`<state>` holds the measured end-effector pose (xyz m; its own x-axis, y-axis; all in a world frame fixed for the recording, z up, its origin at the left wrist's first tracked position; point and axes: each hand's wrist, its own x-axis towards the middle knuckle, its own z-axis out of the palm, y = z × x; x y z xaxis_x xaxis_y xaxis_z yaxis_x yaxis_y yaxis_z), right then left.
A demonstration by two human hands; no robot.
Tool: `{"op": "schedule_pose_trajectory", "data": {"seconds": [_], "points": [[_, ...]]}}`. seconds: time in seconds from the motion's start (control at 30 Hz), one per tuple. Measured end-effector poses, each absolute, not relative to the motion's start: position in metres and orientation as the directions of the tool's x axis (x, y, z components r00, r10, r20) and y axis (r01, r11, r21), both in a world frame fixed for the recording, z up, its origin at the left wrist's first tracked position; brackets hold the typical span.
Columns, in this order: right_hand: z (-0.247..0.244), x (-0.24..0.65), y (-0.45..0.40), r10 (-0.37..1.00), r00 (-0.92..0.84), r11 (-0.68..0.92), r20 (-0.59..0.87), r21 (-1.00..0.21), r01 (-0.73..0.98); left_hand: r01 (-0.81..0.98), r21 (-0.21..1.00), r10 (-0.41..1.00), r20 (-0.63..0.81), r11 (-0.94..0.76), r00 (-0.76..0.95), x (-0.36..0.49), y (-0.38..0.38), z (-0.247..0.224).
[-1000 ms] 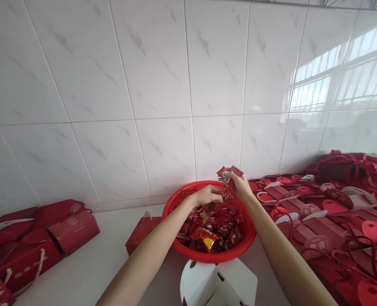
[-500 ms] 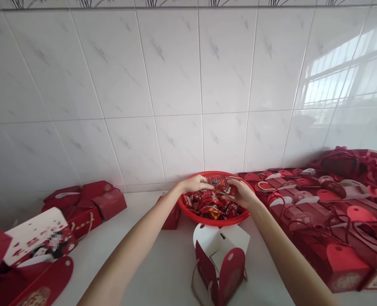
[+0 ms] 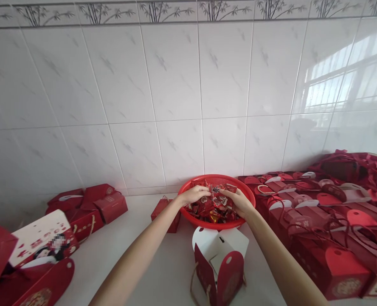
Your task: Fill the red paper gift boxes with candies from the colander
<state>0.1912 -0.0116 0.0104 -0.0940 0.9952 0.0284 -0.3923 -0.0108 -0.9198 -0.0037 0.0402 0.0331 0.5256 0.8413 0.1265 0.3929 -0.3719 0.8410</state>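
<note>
A round red plastic basket (image 3: 216, 224) full of red-wrapped packets (image 3: 204, 207) stands against the tiled wall. Over its left part is my left hand (image 3: 195, 195), fingers closed on a red packet at the fingertips. My right hand (image 3: 239, 203) reaches over the right part, its fingers and thumb on a red wrapped packet (image 3: 219, 199) with dark lettering. In front of the basket, an open red box with a white inside (image 3: 234, 243) stands with its flaps apart and cord handles hanging at the sides.
Many closed red boxes (image 3: 344, 263) fill the right side, with dark red ribbons (image 3: 367, 170) behind them. A small red box (image 3: 164, 212) stands left of the basket. More red boxes (image 3: 112, 207) and a white printed box (image 3: 42, 233) are at the left.
The view has tilted up slightly. My hands have come closer together over the basket, and the packet between them now lies flatter.
</note>
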Motion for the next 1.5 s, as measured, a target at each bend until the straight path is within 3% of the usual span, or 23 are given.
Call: {"op": "schedule_pose_trajectory", "data": {"seconds": [0.1,0.37,1.0,1.5], "points": [[0.011,0.192,-0.01,0.999,-0.04,-0.008,0.011,-0.901,-0.434,0.35,0.873,0.835,0.108,-0.34,0.54,-0.006,0.041,0.028],[0.01,0.193,-0.006,0.999,0.007,-0.027,-0.035,-0.879,-0.477,0.153,0.972,0.922,0.109,-0.177,0.373,-0.015,0.05,0.011],[0.006,0.194,-0.007,0.998,-0.007,0.054,0.062,-0.915,-0.401,0.021,0.97,0.929,0.226,-0.242,0.294,-0.014,0.04,0.009],[0.004,0.195,-0.004,0.989,0.145,0.086,0.03,-0.915,-0.395,0.284,0.877,0.922,0.375,-0.387,0.098,-0.014,0.037,0.006]]}}
